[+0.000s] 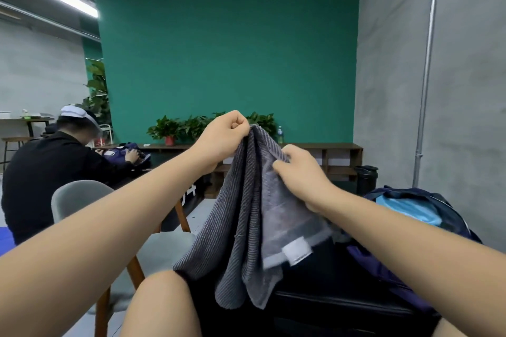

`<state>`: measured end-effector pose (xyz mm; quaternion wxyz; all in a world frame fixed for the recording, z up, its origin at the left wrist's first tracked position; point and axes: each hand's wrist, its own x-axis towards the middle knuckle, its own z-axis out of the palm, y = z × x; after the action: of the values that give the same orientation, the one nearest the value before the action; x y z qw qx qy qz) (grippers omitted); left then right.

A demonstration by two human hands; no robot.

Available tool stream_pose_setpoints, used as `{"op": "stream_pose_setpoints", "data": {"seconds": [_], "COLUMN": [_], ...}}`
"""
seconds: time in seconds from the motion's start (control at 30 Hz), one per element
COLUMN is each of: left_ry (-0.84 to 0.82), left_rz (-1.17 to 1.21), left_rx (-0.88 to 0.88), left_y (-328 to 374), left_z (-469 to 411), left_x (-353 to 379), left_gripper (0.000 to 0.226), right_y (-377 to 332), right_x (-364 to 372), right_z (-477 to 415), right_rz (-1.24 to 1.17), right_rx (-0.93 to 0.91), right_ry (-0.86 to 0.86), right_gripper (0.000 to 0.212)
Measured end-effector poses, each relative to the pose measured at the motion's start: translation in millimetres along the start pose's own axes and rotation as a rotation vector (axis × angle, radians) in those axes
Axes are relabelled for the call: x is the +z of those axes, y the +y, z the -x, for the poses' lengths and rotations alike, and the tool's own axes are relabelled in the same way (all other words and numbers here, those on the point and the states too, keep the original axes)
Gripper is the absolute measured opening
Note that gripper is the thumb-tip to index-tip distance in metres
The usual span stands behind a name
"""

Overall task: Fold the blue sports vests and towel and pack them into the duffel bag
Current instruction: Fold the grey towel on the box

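Grey ribbed terry towel (246,227) hangs in mid-air in front of the person, above the lap and just left of the bag, in the one head view. Much of it is lost in its own deep folds, so its full outline and far face cannot be made out. Its long axis runs up and down: the bunched top edge is highest at the left hand (224,139), and the loose corners point down toward the bare knee (158,304). The ribs and folds follow that same vertical line. A smoother hemmed end with a white sewn-on label (297,250) faces the camera low on the right and slants down to the left. The left hand is closed tight, pinching the top edge between thumb and curled fingers. The right hand (301,175), lower and to the right, grips another part of the edge with thumb and fingers curled onto the cloth. The dark navy fabric duffel bag (383,268) sits at the right with its mouth open, partly hidden by the right forearm. Inside it lies light blue cloth (410,209); what garment it is cannot be told. The black surface under the towel is too dark to identify. Farther off are a grey shell chair with wooden legs (71,200), another person in black clothing (41,178) and green potted plants (169,128) against the teal wall (232,49).
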<state>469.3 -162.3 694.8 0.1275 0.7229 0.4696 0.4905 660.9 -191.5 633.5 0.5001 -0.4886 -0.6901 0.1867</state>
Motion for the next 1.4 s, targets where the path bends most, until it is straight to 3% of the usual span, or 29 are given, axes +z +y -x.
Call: {"op": "stream_pose_setpoints", "data": {"seconds": [0.2, 0.33, 0.4, 0.53, 0.8, 0.93, 1.07, 1.3, 1.4], "left_ry": [-0.073, -0.108, -0.123, -0.159, -0.069, -0.042, -0.043, -0.173, -0.147], "left_rz": [0.12, 0.195, 0.078, -0.214, -0.599, -0.653, -0.513, -0.052, -0.017], "left_rx": [-0.167, -0.181, -0.08, 0.071, 0.08, 0.066, 0.02, -0.243, -0.251], "left_y": [4.5, 12.3, 12.6, 0.9, -34.5, -53.3, -63.1, -68.7, -59.1], "left_z": [6.3, 13.2, 18.1, 16.3, 0.4, -9.1, -15.6, -23.1, -21.0], "left_x": [20.7, 39.0, 40.9, 34.6, 5.7, -14.1, -32.2, -41.1, -34.2], "left_gripper": [0.01, 0.05, 0.06, 0.023, 0.013, 0.02, 0.021, 0.012, 0.012], "right_y": [-3.5, -14.4, -17.5, -16.5, -13.6, -11.1, -2.9, 13.6, 12.1], "right_x": [-41.1, -58.6, -65.6, -81.0, -107.6, -122.2, -136.6, -148.9, -152.7], "right_z": [-32.8, -40.5, -41.7, -43.9, -50.8, -59.8, -67.9, -82.3, -86.1], "right_rz": [0.197, 0.339, 0.415, 0.531, 0.793, 0.9, 0.934, 0.913, 0.88], "right_rx": [-0.072, -0.156, -0.195, -0.25, -0.259, -0.216, -0.162, -0.112, -0.142], "right_ry": [0.073, 0.052, 0.031, -0.005, -0.112, -0.156, -0.146, -0.078, -0.014], "right_gripper": [0.023, 0.036, 0.038, 0.036, 0.041, 0.029, 0.029, 0.023, 0.019]}}
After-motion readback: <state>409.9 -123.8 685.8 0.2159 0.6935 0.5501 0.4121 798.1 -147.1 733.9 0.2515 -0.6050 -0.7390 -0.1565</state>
